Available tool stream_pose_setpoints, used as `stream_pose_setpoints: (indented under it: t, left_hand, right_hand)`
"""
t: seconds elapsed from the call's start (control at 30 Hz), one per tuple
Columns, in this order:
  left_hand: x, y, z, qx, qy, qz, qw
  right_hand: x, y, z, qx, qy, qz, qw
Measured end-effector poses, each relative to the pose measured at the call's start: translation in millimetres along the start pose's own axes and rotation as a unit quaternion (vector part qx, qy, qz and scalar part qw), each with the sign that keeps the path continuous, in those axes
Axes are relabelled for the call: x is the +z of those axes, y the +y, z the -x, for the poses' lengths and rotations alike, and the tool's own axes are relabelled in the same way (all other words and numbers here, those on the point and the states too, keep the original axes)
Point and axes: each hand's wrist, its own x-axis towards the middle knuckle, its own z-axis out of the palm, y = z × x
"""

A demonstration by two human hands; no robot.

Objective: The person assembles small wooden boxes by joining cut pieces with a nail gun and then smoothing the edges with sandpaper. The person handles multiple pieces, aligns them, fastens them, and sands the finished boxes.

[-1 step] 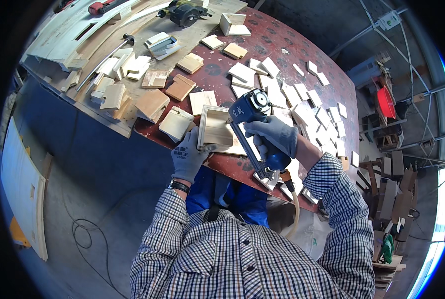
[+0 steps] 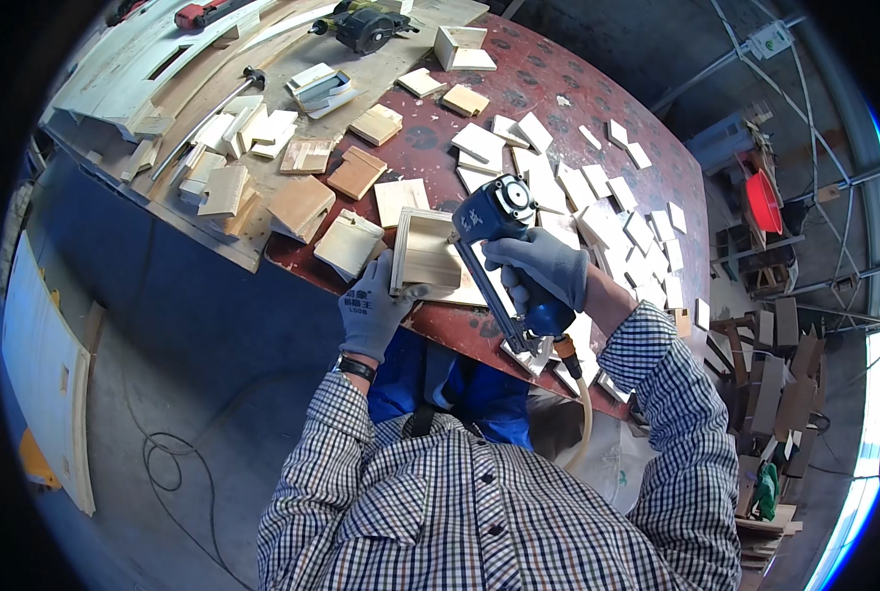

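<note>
Dark red, with black blotches, the tabletop (image 2: 597, 94) shows a broad stretch of its surface toward the far edge and a narrow strip between the wooden box (image 2: 428, 271) and the near edge. Pale wooden boards (image 2: 639, 232) crowd the right side, some reaching the near edge; wooden blocks (image 2: 357, 173) line the left, leaving only small gaps. From the nail gun (image 2: 481, 219), an air hose (image 2: 586, 414) drops past the near edge.

Lying close to the near edge, left of its middle, the box is pale, rectangular and open-topped, with layered rims and visible grain; the gun hides part of its right side. The left hand (image 2: 369, 313) has its grip closed on the box's near left corner. The right hand (image 2: 540, 268) wraps its grip around the gun's handle, the nose beside the box; I cannot tell whether they touch.
</note>
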Motion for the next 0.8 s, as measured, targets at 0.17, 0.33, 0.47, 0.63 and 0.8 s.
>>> stream_pose_setpoints:
  t: [0.17,0.33,0.47,0.63,0.8]
  left_hand:
    - [1.6,0.9,-1.1,0.022,0.032,-0.002,0.999]
    - [1.2,-0.1,-2.0,0.02,0.033,0.012,0.999]
    - [0.3,-0.5,-3.3,0.038,0.037,0.02,0.998]
    - [-1.2,4.0,-3.5,0.01,0.021,0.04,0.999]
    - [-2.3,5.0,-0.9,0.009,0.035,0.043,0.998]
  right_hand:
    - [8.4,-5.0,3.7,0.005,0.02,-0.004,1.0]
    - [27.5,-12.9,6.9,0.006,-0.017,0.02,1.0]
    - [36.6,-15.1,13.3,-0.004,-0.036,0.077,0.996]
    - [33.6,-9.3,11.4,0.001,-0.034,0.08,0.996]
    - [33.2,-11.7,12.7,-0.003,-0.045,0.09,0.995]
